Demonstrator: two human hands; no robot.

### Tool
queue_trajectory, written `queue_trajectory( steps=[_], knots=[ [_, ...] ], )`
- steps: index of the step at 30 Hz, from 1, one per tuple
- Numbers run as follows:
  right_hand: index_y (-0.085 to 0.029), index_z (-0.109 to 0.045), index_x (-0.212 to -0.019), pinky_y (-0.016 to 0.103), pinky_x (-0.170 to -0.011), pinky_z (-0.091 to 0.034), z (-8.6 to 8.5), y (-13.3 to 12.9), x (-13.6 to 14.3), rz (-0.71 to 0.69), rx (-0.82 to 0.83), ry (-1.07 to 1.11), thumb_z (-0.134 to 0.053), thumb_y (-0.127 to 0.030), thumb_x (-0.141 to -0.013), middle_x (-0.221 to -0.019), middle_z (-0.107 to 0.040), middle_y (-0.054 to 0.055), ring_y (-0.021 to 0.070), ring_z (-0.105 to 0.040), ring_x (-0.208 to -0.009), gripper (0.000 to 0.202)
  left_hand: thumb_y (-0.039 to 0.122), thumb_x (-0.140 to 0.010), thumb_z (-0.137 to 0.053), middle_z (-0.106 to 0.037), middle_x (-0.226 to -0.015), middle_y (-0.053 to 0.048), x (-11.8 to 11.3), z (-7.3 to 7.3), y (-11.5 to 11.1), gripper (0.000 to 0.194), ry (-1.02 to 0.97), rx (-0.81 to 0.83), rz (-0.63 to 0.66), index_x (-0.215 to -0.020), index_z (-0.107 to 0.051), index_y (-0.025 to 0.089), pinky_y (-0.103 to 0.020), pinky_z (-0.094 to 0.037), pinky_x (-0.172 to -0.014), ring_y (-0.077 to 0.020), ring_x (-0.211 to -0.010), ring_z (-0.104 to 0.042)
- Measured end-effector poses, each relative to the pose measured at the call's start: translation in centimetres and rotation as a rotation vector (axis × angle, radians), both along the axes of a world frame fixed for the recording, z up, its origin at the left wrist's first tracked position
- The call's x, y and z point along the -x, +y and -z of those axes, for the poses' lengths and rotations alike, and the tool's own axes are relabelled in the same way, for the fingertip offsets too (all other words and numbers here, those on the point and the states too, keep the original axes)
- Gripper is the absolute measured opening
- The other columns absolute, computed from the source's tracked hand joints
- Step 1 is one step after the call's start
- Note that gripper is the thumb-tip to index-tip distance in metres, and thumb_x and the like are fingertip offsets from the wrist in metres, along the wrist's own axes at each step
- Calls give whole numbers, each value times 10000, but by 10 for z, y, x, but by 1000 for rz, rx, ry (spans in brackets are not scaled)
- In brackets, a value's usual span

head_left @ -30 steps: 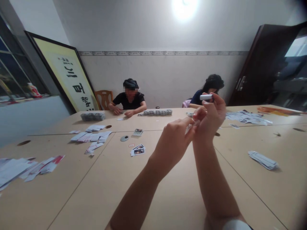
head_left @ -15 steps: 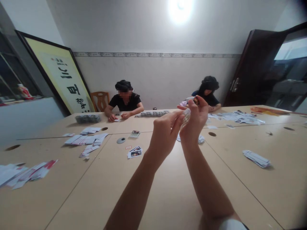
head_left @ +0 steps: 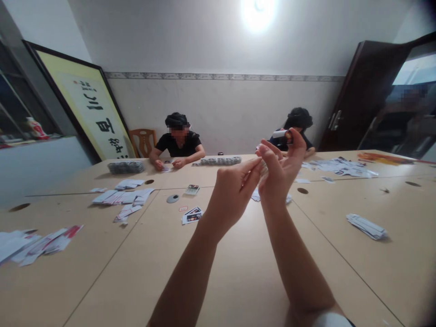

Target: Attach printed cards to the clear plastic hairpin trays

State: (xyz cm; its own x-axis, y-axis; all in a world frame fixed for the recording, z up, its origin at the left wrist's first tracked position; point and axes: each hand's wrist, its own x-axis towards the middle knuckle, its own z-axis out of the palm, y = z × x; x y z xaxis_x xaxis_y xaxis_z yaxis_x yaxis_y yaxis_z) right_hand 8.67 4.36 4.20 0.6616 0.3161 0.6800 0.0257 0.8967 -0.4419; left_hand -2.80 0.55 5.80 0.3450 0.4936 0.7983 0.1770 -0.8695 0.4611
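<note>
- Both hands raised above the table (head_left: 245,281), right of the photo cards (head_left: 191,218). Left hand (head_left: 235,186): fingers drawn nearly together at a pale, crinkled wad (head_left: 264,168); whether they grip it, I cannot tell.
- Right hand (head_left: 282,165): half-curled, fingertips closed on a white roll (head_left: 279,134), right of the cards too.
- Since half a second ago, more of the roll shows and less of the wad (it may simply be hidden). Both are off the table, so handling is still under way.
- Roll: slim, smooth cylinder, dark printed end.
- Well right of the cards: a long folded white bundle (head_left: 366,226), papery.
- Cards: flat, overlapping, white-bordered.
- Just beyond the cards, leftward: a round grey disc (head_left: 173,199), holed.
- Far beyond the cards: low, ridged grey stacks (head_left: 220,161).
</note>
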Motion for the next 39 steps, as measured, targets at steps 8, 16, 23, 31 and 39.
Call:
queue_trajectory(
  steps=[8,16,23,31,39],
  knots=[
    [-327,-504,-1271,436,-919,-594,-3,-5,7,-15,55,-32,-805,-345,-681,-1410,-445,56,241,-687,-1068,662,198,-977,-494,-640,-663,8,8,-5,-3,273,123,-78,-159,-1118,-716,123,-245,-387,-567,-105,-555,-520],
    [-297,-444,-1288,419,-908,-613,1,-3,13,33,53,-73,-761,-317,-715,-1409,-399,81,226,-681,-1085,655,177,-920,-536,-602,-610,23,7,-5,7,239,176,-50,-249,-1071,-715,127,-243,-377,-549,-110,-538,-507],
    [-309,-415,-1326,477,-997,-569,4,6,11,148,27,-130,-727,-337,-732,-1442,-403,83,259,-617,-1209,672,205,-924,-529,-591,-587,33,7,-3,11,233,138,-78,-220,-1012,-733,136,-244,-376,-541,-98,-507,-482],
    [-333,-462,-1326,438,-997,-544,2,0,16,-11,43,-71,-754,-348,-751,-1437,-414,60,231,-675,-1108,646,203,-917,-547,-553,-550,38,9,-3,12,210,104,-84,-202,-934,-746,138,-239,-362,-523,-97,-497,-455],
    [-334,-480,-1290,352,-913,-573,2,5,23,-353,115,18,-773,-363,-720,-1472,-400,56,238,-682,-1146,642,225,-920,-581,-666,-611,18,28,-11,6,258,144,15,-101,-1079,-778,173,-208,-437,-518,-109,-531,-573]
  ],
)
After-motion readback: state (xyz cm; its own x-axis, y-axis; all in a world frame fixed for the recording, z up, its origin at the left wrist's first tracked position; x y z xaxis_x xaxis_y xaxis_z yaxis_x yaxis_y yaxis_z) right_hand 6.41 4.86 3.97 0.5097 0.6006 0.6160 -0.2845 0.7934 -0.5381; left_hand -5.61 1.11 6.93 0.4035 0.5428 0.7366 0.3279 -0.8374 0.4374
